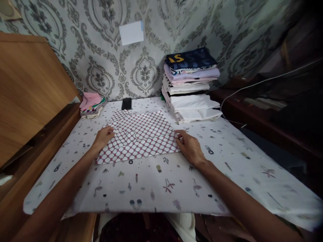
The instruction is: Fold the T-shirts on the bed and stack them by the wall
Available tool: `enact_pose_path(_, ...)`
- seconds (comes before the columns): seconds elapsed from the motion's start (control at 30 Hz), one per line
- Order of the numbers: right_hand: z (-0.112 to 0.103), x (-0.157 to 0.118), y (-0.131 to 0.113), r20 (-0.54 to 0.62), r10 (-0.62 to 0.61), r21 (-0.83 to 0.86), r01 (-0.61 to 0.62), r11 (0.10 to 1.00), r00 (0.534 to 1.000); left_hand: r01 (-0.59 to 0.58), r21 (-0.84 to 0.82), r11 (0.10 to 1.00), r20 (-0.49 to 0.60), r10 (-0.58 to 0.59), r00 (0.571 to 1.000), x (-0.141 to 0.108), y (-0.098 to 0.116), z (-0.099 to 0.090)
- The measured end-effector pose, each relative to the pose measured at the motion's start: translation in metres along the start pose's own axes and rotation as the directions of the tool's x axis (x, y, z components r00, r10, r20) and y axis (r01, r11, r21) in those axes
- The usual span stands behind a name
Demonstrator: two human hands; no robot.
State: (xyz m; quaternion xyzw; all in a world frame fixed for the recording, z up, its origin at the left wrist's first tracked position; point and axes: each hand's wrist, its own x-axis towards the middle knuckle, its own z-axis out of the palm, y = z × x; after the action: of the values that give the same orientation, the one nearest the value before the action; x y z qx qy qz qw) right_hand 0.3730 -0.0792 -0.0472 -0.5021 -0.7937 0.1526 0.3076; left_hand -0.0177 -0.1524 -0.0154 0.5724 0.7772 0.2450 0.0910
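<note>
A white garment [148, 134] with a red and dark lattice pattern lies folded on the table in front of me. Its left part is a bit wrinkled, while the right part is flatter. My left hand [104, 137] pinches the left edge with thumb and fingers together. At the opposite edge my right hand [188, 144] has its fingers bent round the border, thumb and fingertips closed on the fabric. Both forearms reach in from the lower corners of the view.
A tall stack of folded clothes [191, 85] stands at the back right. Behind the garment lies a black phone-like object [126, 104], with a smaller folded pile [92, 105] at back left. A wooden panel [32, 87] borders the printed tablecloth [151, 188]; a white cable [252, 85] hangs right.
</note>
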Motion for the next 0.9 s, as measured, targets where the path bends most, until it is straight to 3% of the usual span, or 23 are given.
enact_pose_path(0.1,0.000,-0.001,0.000,0.004,-0.006,-0.042,0.006,0.999,1.000,-0.011,0.177,0.984,-0.052,0.020,0.998,-0.010,0.005,0.001)
enact_pose_path(0.2,-0.001,-0.002,0.000,0.000,-0.019,-0.083,0.019,0.996,1.000,-0.013,0.382,0.924,-0.024,0.024,0.999,-0.022,0.013,-0.002)
enact_pose_path(0.3,-0.004,-0.005,-0.001,-0.047,-0.060,-0.145,0.053,0.988,0.997,-0.095,0.465,0.880,-0.051,0.134,0.990,-0.032,0.026,-0.005)
enact_pose_path(0.37,-0.005,-0.004,-0.008,-0.103,-0.152,-0.195,0.130,0.972,0.983,-0.211,0.449,0.868,-0.029,0.251,0.968,-0.039,0.034,-0.003)
enact_pose_path(0.43,-0.003,-0.001,-0.022,-0.088,-0.267,-0.204,0.245,0.948,0.960,-0.351,0.353,0.867,0.050,0.357,0.933,-0.047,0.040,0.003)
enact_pose_path(0.53,0.012,0.013,-0.060,0.129,-0.326,-0.096,0.339,0.936,0.937,-0.490,0.199,0.849,0.128,0.473,0.872,-0.058,0.041,0.020)
enact_pose_path(0.6,0.028,0.028,-0.091,0.298,-0.269,-0.045,0.295,0.955,0.916,-0.533,0.158,0.832,0.118,0.520,0.846,-0.063,0.037,0.030)
enact_pose_path(0.67,0.046,0.043,-0.117,0.374,-0.181,-0.081,0.226,0.971,0.910,-0.555,0.146,0.819,0.104,0.545,0.832,-0.065,0.033,0.035)
enact_pose_path(0.77,0.074,0.058,-0.139,0.359,-0.084,-0.146,0.145,0.979,0.930,-0.559,0.153,0.815,0.124,0.545,0.829,-0.067,0.031,0.033)
enact_pose_path(0.9,0.098,0.061,-0.142,0.297,-0.084,-0.114,0.123,0.986,0.951,-0.546,0.143,0.826,0.160,0.525,0.836,-0.068,0.032,0.028)
